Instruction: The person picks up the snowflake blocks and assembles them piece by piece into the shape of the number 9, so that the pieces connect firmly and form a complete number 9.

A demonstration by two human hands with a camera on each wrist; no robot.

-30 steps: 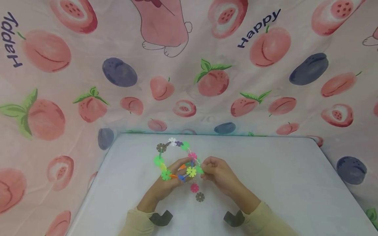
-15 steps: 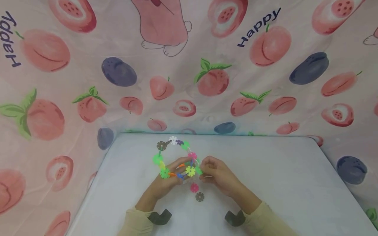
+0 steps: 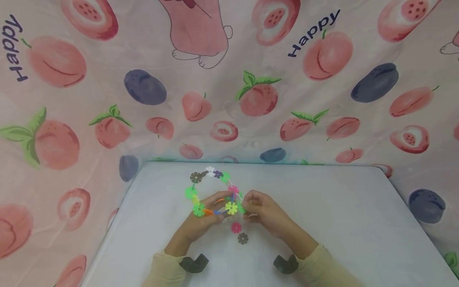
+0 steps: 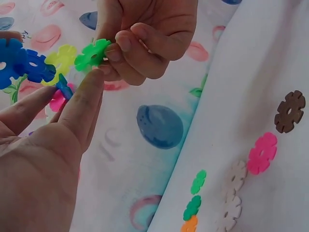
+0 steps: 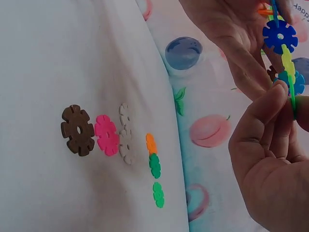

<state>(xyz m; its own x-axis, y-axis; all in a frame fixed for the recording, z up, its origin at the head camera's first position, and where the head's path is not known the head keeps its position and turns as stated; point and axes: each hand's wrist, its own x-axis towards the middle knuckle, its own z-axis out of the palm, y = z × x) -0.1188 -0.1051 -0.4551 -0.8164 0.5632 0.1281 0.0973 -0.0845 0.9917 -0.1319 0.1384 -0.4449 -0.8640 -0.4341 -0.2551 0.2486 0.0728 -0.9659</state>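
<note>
A looped chain of colourful slotted plastic discs [image 3: 199,209] hangs in front of the person in the head view, with white, purple, brown, green and pink pieces around it. The left hand [image 3: 202,223] holds the chain near its blue discs [image 5: 280,36]; its fingers reach under the loop. The right hand [image 3: 267,213] pinches a green disc [image 4: 91,55] between thumb and fingertips. That green disc meets a yellow disc [image 4: 62,59] of the chain. In the right wrist view it stands edge-on, so how deep the slots join cannot be told.
On the white table [image 3: 340,223] below the hands lie a brown disc [image 4: 289,112], a pink disc [image 4: 263,153] and white discs [image 4: 236,176]. Orange [image 5: 151,143] and green discs [image 5: 154,166] lie beyond them. A fruit-print cloth [image 3: 229,99] rises behind the table.
The near part of the loop has shifted slightly left and up, and the left fingers now cover more of its blue disc. The right hand has barely moved, still pinching the green disc.
</note>
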